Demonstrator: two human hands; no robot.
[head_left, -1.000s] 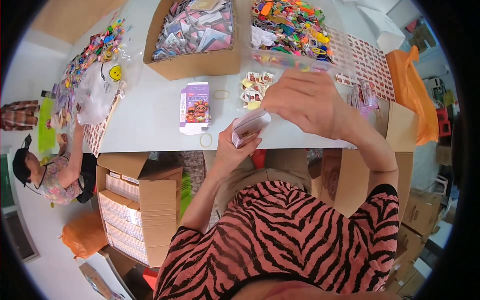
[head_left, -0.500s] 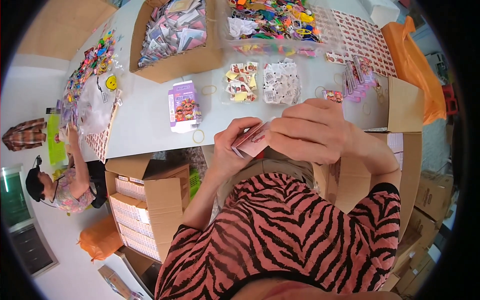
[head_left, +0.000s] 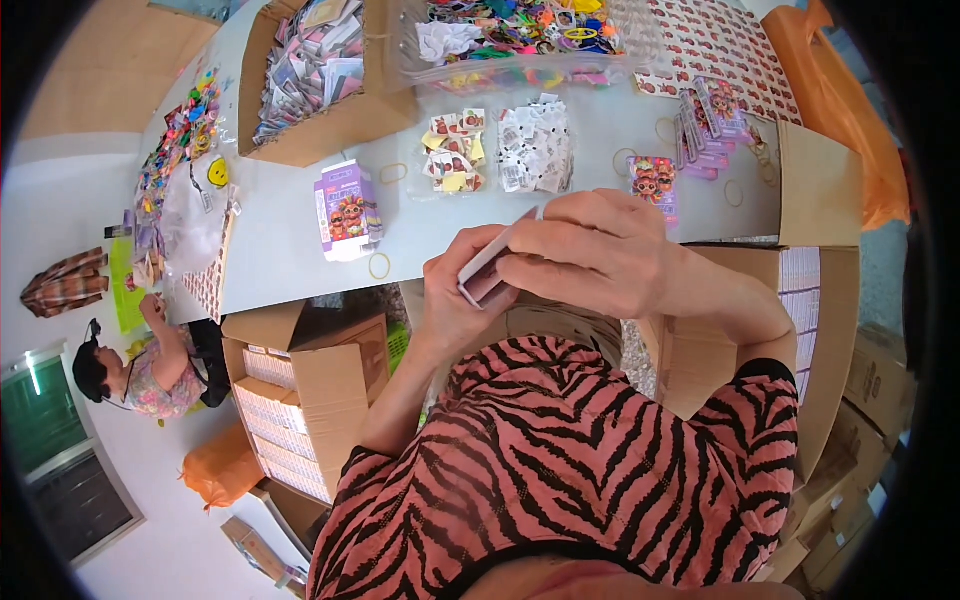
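My left hand (head_left: pixel 447 292) is closed round a small stack of pinkish cards (head_left: pixel 487 272) with pale edges, above the table's near edge. From the right, my right hand (head_left: pixel 600 252) reaches over the stack, its bent fingers on the cards' far side; the fingertips are partly hidden. Beyond my hands lie a clear bag of small picture cards (head_left: pixel 453 150) and a bag of white printed tags (head_left: pixel 535 145). A purple cardboard box (head_left: pixel 348 212) with cartoon figures stands to the left. Close past my right hand is a colourful pack (head_left: pixel 653 183).
At the back stand a carton of flat packets (head_left: pixel 330 128) and a clear tub of trinkets (head_left: pixel 520 68). Several slim packs (head_left: pixel 705 125) and rubber bands (head_left: pixel 379 266) lie about. Open cartons (head_left: pixel 335 400) flank me below table height. Another person (head_left: pixel 150 365) works at the far left.
The stack has tilted, so its pale edge now faces up. My right hand has shifted slightly left over it. The whole view has moved a little.
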